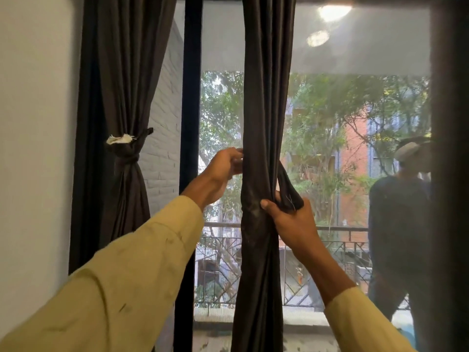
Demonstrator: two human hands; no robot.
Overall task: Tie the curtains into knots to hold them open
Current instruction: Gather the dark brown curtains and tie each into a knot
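A dark brown middle curtain hangs bunched into a narrow column in front of the window. My left hand grips its left edge at mid height. Lower and to the right, my right hand is closed on a dark strip of the same fabric that loops out from the curtain's right side; my thumb presses against the bunched cloth. A second dark curtain at the left is gathered by a knotted tie with a frayed white end.
A white wall borders the left curtain. A black window frame post stands between the two curtains. Behind the glass is a balcony railing, trees, and a person at the right. A dark frame fills the right edge.
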